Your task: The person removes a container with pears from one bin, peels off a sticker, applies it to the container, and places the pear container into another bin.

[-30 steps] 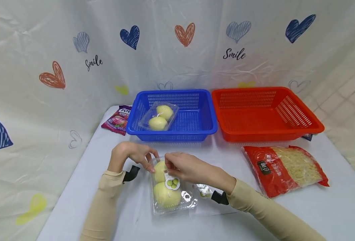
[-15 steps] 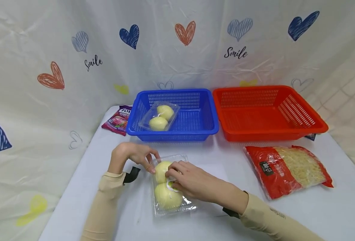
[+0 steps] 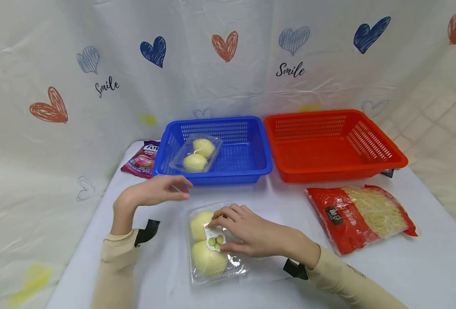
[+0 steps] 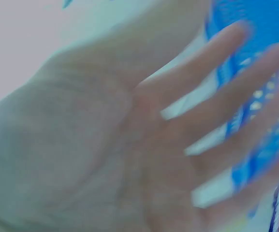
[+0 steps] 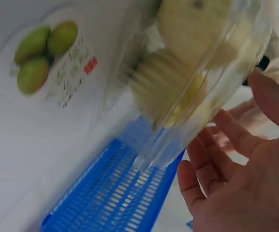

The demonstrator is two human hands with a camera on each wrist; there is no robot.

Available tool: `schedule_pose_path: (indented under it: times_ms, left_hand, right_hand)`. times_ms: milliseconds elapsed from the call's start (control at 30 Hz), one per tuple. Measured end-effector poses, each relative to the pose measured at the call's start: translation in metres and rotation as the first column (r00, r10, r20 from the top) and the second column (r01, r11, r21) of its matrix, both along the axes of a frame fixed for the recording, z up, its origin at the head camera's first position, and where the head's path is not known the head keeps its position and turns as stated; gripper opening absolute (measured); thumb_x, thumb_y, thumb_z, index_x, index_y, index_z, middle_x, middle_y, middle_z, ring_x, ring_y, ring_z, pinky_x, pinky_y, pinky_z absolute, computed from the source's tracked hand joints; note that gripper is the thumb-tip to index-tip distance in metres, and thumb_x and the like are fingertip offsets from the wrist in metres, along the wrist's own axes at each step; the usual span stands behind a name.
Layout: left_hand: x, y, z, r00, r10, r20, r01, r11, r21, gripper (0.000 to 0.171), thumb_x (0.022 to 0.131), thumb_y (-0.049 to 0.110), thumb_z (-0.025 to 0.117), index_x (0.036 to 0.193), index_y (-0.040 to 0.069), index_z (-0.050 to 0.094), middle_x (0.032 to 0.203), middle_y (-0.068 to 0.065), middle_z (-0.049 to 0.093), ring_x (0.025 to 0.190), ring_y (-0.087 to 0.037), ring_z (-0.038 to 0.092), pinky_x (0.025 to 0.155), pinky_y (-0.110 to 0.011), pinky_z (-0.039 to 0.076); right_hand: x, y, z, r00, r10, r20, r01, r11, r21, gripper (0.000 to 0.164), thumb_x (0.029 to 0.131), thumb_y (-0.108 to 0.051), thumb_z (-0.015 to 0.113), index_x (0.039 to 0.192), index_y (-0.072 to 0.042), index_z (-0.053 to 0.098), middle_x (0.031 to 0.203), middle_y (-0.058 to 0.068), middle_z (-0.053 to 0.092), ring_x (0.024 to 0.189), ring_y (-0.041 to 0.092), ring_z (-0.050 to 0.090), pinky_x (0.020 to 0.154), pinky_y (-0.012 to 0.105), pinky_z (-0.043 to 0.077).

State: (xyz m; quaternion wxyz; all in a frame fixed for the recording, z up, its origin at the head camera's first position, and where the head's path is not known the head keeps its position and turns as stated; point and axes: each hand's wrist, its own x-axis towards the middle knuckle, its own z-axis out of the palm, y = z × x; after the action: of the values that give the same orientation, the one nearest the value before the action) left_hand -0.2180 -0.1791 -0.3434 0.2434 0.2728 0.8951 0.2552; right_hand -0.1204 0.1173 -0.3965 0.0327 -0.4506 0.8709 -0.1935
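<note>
A clear plastic fruit box [image 3: 208, 266] with two round pale-yellow fruits lies on the white table, a sticker [image 3: 215, 241] with green fruits printed on its lid. My right hand [image 3: 251, 234] is over this box, its fingers loosely spread at the sticker; in the right wrist view the thumb and fingers stand beside the box's edge. Raised off the box, my left hand [image 3: 162, 190] is in front of the blue basket [image 3: 212, 178] with nothing in it. The left wrist view, blurred, shows its palm [image 4: 144, 140] with spread fingers.
A similar fruit box [image 3: 195, 154] lies in the blue basket. The red basket [image 3: 336, 171] stands to its right. A red noodle-like bag [image 3: 361, 219] lies at right, a purple packet [image 3: 141, 161] at left. A sheet with a sticker [image 5: 47, 53] lies under my right arm.
My left hand has let go of the box edge and moved up and left. My right hand has loosened its fingers on the sticker, now more visible. The head view has shifted slightly.
</note>
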Motion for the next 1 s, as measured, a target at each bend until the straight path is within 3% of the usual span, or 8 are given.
schedule_pose_path:
  times_ms: [133,300,400,500,667,800,900,1000]
  left_hand:
    - [0.0,-0.023,0.008,0.953,0.18,-0.243,-0.157,0.981,0.111,0.034,0.105,0.032,0.059,0.133,0.013,0.064,0.129,-0.009,0.071,0.12,-0.029,0.067,0.104,-0.052,0.052]
    - [-0.012,-0.02,0.0,0.885,0.313,-0.345,-0.31,0.949,0.066,0.051,0.106,0.035,0.057,0.148,0.007,0.051,0.152,-0.022,0.052,0.143,-0.044,0.046,0.116,-0.063,0.039]
    - [-0.017,-0.01,-0.009,0.881,0.345,-0.325,-0.365,0.931,-0.003,0.069,0.105,0.044,0.054,0.159,0.007,0.033,0.166,-0.029,0.027,0.154,-0.051,0.022,0.122,-0.071,0.023]
    - [-0.018,-0.002,-0.014,0.895,0.364,-0.258,-0.393,0.917,-0.07,0.079,0.105,0.05,0.05,0.164,0.007,0.019,0.17,-0.031,0.004,0.156,-0.054,0.007,0.12,-0.076,0.016]
    - [-0.019,0.003,-0.017,0.906,0.383,-0.182,-0.403,0.911,-0.088,0.074,0.107,0.051,0.043,0.162,0.006,0.022,0.17,-0.029,-0.015,0.155,-0.057,0.002,0.117,-0.079,0.017]
    - [-0.018,0.002,-0.018,0.915,0.372,-0.155,-0.389,0.916,-0.099,0.07,0.109,0.051,0.039,0.16,0.005,0.026,0.168,-0.03,-0.02,0.153,-0.061,0.002,0.116,-0.08,0.018]
    - [-0.016,0.0,-0.018,0.924,0.362,-0.123,-0.377,0.917,-0.131,0.069,0.109,0.051,0.037,0.16,0.006,0.025,0.166,-0.03,-0.025,0.152,-0.063,0.0,0.114,-0.081,0.019]
    - [-0.016,-0.002,-0.014,0.925,0.362,-0.114,-0.376,0.915,-0.145,0.069,0.11,0.049,0.037,0.161,0.007,0.023,0.165,-0.029,-0.029,0.151,-0.064,-0.001,0.113,-0.083,0.019]
  right_hand:
    - [-0.021,-0.006,0.008,0.993,-0.092,0.067,0.092,0.996,0.005,0.049,0.103,-0.043,0.059,0.144,-0.015,0.053,0.143,0.003,0.054,0.133,0.022,0.048,0.113,0.046,0.042]
    - [-0.053,-0.027,0.022,0.985,-0.149,0.087,0.129,0.971,0.199,0.064,0.102,-0.054,0.055,0.148,-0.01,0.05,0.146,0.009,0.057,0.136,0.027,0.052,0.116,0.046,0.042]
    - [-0.069,-0.041,0.028,0.961,-0.131,0.244,0.035,0.932,0.36,0.083,0.097,-0.063,0.057,0.156,-0.007,0.04,0.156,0.011,0.051,0.145,0.026,0.048,0.123,0.043,0.038]
    - [-0.078,-0.05,0.029,0.912,-0.116,0.394,-0.078,0.894,0.442,0.081,0.095,-0.062,0.063,0.149,-0.005,0.044,0.145,0.011,0.06,0.131,0.02,0.059,0.112,0.035,0.048]
    - [-0.082,-0.042,0.027,0.884,-0.08,0.461,-0.097,0.933,0.348,0.059,0.091,-0.055,0.072,0.122,-0.01,0.049,0.098,0.001,0.062,0.085,0.01,0.055,0.076,0.023,0.047]
    - [-0.066,-0.021,0.034,0.946,-0.004,0.323,-0.064,0.978,0.199,0.065,0.087,-0.055,0.077,0.12,-0.012,0.043,0.091,-0.002,0.056,0.081,0.01,0.052,0.07,0.024,0.044]
    - [-0.04,-0.004,0.049,0.997,-0.031,0.069,0.022,0.991,0.129,0.07,0.082,-0.059,0.079,0.124,-0.014,0.044,0.104,-0.003,0.064,0.092,0.013,0.06,0.076,0.028,0.049]
    - [-0.017,0.016,0.065,0.962,-0.154,-0.225,0.17,0.984,0.055,0.073,0.079,-0.057,0.082,0.128,-0.014,0.049,0.126,0.0,0.067,0.114,0.019,0.064,0.094,0.036,0.055]
